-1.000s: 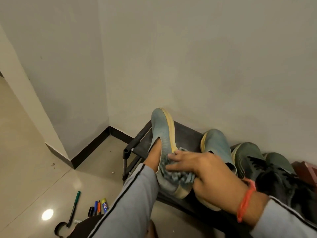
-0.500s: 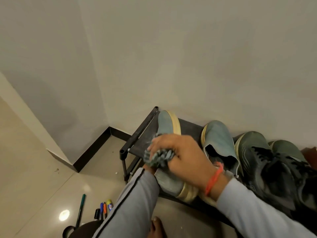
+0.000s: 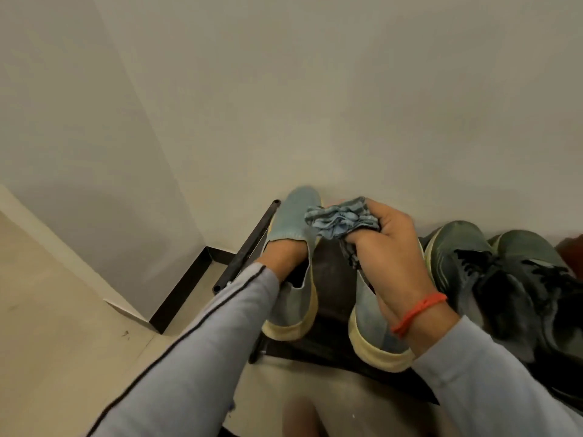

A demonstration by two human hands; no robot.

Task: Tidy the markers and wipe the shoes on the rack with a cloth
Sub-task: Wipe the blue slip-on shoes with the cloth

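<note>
Shoes sit in a row on the dark rack (image 3: 328,279) against the pale wall: two blue slip-ons of soft, faded canvas with thick cream rubber soles, then two dark green lace-up trainers (image 3: 473,266) with black laces further right. My left hand (image 3: 284,257) is pushed inside the left slip-on (image 3: 293,222), wrist showing at the opening, so I cannot tell how its fingers lie in there. My right hand (image 3: 394,247) is clamped on the cloth (image 3: 340,220), a crumpled blue-grey rag bunched into soft ruffled folds, one striped tail hanging from under my fist. The bunch is held just beside the toe end of the left slip-on, above the gap between the pair; whether it touches the canvas I cannot tell. My right wrist, with its orange thread band (image 3: 416,313), lies over the right slip-on (image 3: 375,326), hiding most of its upper. Both my sleeves are smooth grey with a thin dark stripe. The rack's black tube rail (image 3: 246,244) runs along its left edge, over the glossy beige floor (image 3: 56,342).
</note>
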